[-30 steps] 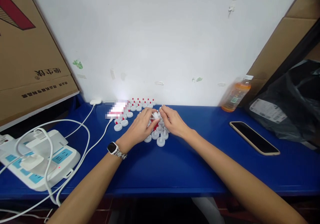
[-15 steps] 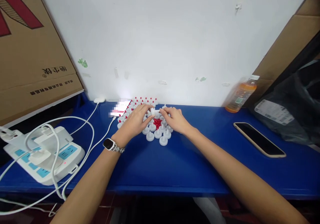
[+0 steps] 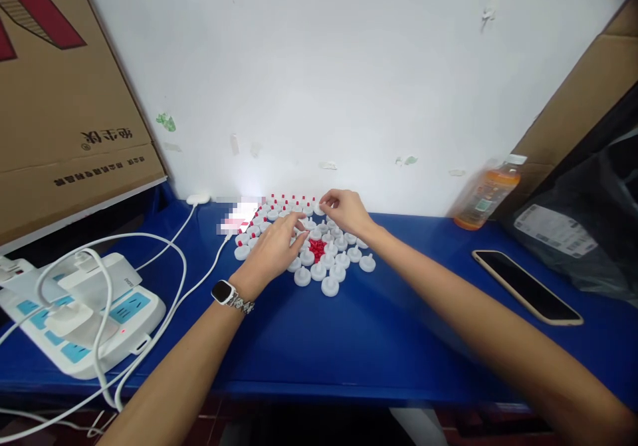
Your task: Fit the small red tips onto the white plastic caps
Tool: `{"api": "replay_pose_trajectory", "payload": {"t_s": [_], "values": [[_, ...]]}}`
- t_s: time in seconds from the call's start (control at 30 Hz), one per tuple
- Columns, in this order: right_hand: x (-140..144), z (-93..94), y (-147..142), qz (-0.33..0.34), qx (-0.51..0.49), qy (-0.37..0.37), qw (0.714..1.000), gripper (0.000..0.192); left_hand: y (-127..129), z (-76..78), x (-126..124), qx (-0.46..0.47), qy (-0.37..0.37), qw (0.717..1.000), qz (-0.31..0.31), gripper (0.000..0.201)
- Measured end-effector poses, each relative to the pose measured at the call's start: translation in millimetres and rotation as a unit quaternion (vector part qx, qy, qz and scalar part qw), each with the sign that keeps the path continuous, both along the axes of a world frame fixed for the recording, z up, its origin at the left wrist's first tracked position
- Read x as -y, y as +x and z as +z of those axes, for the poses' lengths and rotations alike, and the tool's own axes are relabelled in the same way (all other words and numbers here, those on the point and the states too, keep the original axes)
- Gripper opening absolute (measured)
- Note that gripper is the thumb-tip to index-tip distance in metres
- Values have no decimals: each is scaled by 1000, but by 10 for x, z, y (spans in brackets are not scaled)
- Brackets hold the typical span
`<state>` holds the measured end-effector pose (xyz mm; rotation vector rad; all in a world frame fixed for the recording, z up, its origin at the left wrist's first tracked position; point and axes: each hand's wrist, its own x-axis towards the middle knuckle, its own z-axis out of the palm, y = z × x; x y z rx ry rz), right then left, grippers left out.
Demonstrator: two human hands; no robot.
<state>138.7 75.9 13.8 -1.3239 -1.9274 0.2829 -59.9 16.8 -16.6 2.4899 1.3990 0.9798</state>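
Note:
My right hand (image 3: pixel 345 209) is up near the wall, thumb and fingers pinched at a white nozzle cap (image 3: pixel 318 209) at the right end of the back row. My left hand (image 3: pixel 276 243) hovers beside the loose caps, its thumb and index finger apart with nothing visible between them. Around a small pile of red tips (image 3: pixel 318 250) stand several white nozzle caps (image 3: pixel 329 286) with bare spouts. Behind and left of them, several white caps with red tips (image 3: pixel 242 251) form rows. My right hand covers part of the group.
A lit phone (image 3: pixel 242 217) on a cable lies left of the rows. A power strip (image 3: pixel 100 333) with looping white cables fills the table's left. To the right are a dark phone (image 3: pixel 526 286), an orange drink bottle (image 3: pixel 488 195) and a dark plastic bag (image 3: pixel 598 213).
My right hand has moved up and away from my left hand toward the back row. The fingers of my left hand are now apart. The camera view has shifted slightly.

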Motion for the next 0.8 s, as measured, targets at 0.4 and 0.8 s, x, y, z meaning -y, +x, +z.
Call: {"api": "replay_pose_trajectory", "payload": {"t_s": [0.4,0.8], "values": [[-594,-152,-216,-67,247,-73,964,21,-120,23,-58,-6,-26,999,21,33],[-278,-97,-366,-71,121,21,990,20,-114,-46,-68,55,13,998,15,37]]}}
